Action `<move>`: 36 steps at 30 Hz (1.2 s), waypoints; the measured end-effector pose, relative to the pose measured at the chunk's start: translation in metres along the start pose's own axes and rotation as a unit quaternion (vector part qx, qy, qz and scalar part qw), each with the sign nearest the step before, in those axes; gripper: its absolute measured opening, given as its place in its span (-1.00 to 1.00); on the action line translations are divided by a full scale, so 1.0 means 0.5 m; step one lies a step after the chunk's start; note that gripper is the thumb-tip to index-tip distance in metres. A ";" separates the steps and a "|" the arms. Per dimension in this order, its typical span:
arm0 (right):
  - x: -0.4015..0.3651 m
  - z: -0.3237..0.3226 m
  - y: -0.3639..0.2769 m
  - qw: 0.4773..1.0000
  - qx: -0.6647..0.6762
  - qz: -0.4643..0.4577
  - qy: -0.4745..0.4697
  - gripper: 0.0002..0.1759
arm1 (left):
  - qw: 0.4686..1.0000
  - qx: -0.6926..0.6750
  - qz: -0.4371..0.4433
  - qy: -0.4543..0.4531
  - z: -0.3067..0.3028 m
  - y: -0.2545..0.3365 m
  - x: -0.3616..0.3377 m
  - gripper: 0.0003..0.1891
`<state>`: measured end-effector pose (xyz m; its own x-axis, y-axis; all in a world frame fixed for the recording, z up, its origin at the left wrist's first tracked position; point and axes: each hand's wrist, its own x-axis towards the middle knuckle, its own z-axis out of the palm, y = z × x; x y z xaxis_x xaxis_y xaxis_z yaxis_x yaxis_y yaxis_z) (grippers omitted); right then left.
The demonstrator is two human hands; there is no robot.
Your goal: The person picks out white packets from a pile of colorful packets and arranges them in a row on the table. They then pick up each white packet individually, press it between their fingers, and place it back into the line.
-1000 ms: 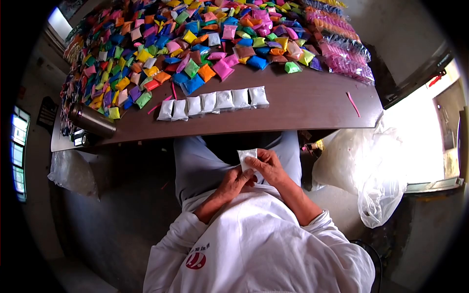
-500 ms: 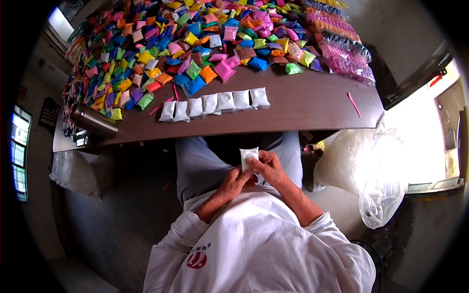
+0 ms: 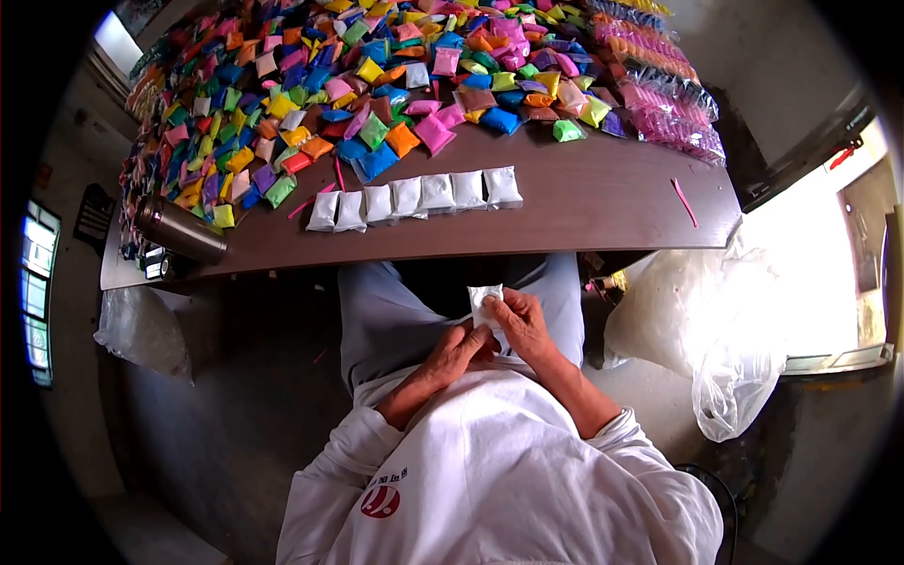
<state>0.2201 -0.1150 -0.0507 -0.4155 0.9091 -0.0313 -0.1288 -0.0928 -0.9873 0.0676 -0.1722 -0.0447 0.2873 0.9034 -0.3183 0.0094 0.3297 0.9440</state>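
**Q:** What do the fingers hold, and where is it?

**A:** One white packet (image 3: pixel 485 303), held upright over my lap, just below the near edge of the table (image 3: pixel 584 202). My right hand (image 3: pixel 523 325) pinches its right edge with fingers narrowly closed, thumb on the front face. My left hand (image 3: pixel 459 353) is curled at the packet's lower corner, at 7 o'clock from it, fingertips closed against it. Both hands touch each other.

**Q:** How many packets of the same kind lie elsewhere?

**A:** Seven, in a row of white packets (image 3: pixel 436 193) at 12 o'clock from my hands. They lie flat, side by side, edges touching or nearly so. The held one makes eight.

**Q:** What else can be counted?

**A:** Pink strips (image 3: pixel 683 201): three, one alone at 2 o'clock and two by the row's left end. One metal flask (image 3: pixel 179 231) lies on its side at 10 o'clock. One clear plastic bag (image 3: pixel 716 339) sits at 3 o'clock and a second bag (image 3: pixel 141 330) at 9 o'clock, both below table level. The coloured packets (image 3: pixel 377 94) beyond the row are heaped and overlapping; I cannot tell their number.
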 end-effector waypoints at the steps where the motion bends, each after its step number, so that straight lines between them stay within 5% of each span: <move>1: -0.001 -0.001 0.001 1.000 0.000 0.000 0.000 -0.72 | 1.000 -0.007 0.006 0.000 0.000 -0.002 0.000 -0.53; 4: -0.001 -0.002 0.001 0.999 -0.007 -0.032 0.000 -0.72 | 1.000 -0.006 0.012 0.003 -0.001 -0.007 0.002 -0.52; 10: 0.000 0.015 -0.032 0.999 0.047 0.024 0.009 -0.76 | 1.000 0.004 0.025 0.016 -0.003 -0.003 -0.001 -0.47; 12: 0.001 0.007 -0.020 0.989 0.093 0.100 -0.059 -0.77 | 1.000 0.005 0.014 0.013 0.001 0.006 -0.002 -0.45; 30: 0.006 0.010 -0.010 0.998 0.045 0.042 -0.014 -0.68 | 0.999 0.037 0.008 -0.003 -0.003 0.008 0.002 -0.47; 36: 0.004 -0.001 -0.025 0.992 0.070 0.088 -0.051 -0.72 | 1.000 -0.022 0.015 0.013 -0.003 -0.014 0.005 -0.50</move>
<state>0.2214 -0.1117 -0.0386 -0.5314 0.8280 -0.1791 -0.1658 -0.3090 -0.9365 0.0667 -0.1718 -0.0522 0.2622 0.9197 -0.2923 -0.0416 0.3134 0.9487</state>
